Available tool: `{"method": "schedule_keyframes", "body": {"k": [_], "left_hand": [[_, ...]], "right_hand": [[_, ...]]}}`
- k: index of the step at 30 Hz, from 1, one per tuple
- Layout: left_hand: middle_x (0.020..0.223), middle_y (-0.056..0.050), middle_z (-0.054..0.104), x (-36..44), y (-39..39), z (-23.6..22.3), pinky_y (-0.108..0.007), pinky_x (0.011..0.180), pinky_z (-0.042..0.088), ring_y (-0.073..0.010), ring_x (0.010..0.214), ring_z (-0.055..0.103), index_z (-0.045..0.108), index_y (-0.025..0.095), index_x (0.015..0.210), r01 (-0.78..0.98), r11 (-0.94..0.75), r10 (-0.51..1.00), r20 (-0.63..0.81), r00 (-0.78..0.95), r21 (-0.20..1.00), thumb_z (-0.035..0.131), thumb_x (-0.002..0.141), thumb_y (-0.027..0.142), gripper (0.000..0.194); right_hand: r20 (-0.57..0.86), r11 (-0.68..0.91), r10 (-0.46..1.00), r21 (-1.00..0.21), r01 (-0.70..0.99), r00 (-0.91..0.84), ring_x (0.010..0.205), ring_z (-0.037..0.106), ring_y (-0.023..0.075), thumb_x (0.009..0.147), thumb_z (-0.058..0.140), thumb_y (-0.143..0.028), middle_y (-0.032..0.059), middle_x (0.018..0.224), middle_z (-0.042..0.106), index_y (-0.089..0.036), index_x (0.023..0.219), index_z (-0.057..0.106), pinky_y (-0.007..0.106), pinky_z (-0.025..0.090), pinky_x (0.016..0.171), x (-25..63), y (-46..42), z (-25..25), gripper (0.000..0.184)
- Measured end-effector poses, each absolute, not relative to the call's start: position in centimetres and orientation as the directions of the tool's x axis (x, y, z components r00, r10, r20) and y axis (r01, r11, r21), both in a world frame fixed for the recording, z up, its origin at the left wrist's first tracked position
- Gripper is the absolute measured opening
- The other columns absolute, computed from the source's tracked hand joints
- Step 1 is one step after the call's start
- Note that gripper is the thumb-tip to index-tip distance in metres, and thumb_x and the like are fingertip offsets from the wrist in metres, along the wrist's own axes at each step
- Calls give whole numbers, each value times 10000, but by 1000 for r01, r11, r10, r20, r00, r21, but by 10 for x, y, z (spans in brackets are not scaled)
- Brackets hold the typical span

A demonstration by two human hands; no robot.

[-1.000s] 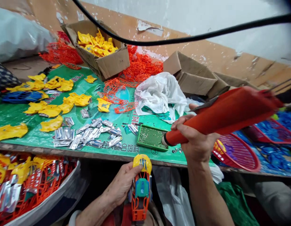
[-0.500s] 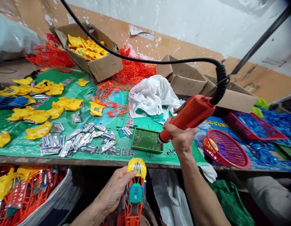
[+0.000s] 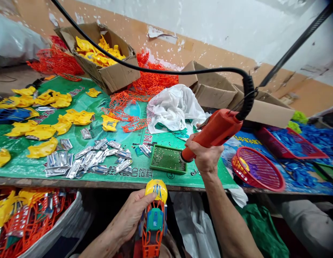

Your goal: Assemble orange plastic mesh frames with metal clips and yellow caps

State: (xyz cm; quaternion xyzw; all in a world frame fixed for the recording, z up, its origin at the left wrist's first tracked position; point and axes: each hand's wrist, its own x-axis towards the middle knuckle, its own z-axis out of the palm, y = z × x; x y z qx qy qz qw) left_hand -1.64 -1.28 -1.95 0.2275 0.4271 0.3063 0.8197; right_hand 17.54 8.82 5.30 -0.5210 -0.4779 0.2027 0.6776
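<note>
My left hand (image 3: 135, 211) is closed around a toy car body (image 3: 155, 218) with a yellow front, an orange open frame and a teal block in its middle. The thumb lies on the yellow part, below the table's front edge. In my right hand (image 3: 206, 156) is a red electric screwdriver (image 3: 215, 129), gripped round its barrel and tilted down to the left. Its tip is at the right end of a green perforated tray (image 3: 166, 172) holding small dark screws. Whether the tip touches a screw I cannot tell.
Silver parts (image 3: 88, 157) and yellow shells (image 3: 42, 147) lie on the table's left. Orange frames (image 3: 155, 77) and a white cloth (image 3: 174, 107) are behind. A red basket (image 3: 274, 179) stands right. A black cable (image 3: 166, 71) arches overhead. A sack (image 3: 66, 225) of parts sits lower left.
The screwdriver and my right hand have shifted very slightly left, the tip staying at the tray. My left hand keeps the toy car body in almost the same place.
</note>
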Motion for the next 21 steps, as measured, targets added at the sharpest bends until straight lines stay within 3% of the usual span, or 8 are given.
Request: {"method": "schedule_keyframes", "body": {"k": [7,17,21], "left_hand": [[634,-53,692,-9,-12,-20,-223,495,488,-124,482,596,705,105,827,-374,699,715,-593,371,610,761,730,429,343],[630,-43,688,-5,-14,-21,-219,489,477,-139,508,615,696,109,808,-310,666,746,-592,307,679,758,716,458,367],[615,-39,679,-4,-15,-24,-216,485,472,-130,495,603,702,101,797,-324,670,743,-607,282,668,772,699,464,382]], "right_hand": [[421,389,785,-906,167,454,556,568,140,546,728,-160,-39,626,620,-181,706,615,325,499,563,175,89,53,197],[410,415,795,-905,93,447,546,558,136,564,745,-160,-37,627,614,-179,676,589,334,483,585,181,87,61,192],[409,456,802,-890,-4,435,540,559,147,569,731,-155,-40,628,597,-190,752,611,340,476,576,175,76,79,221]]}}
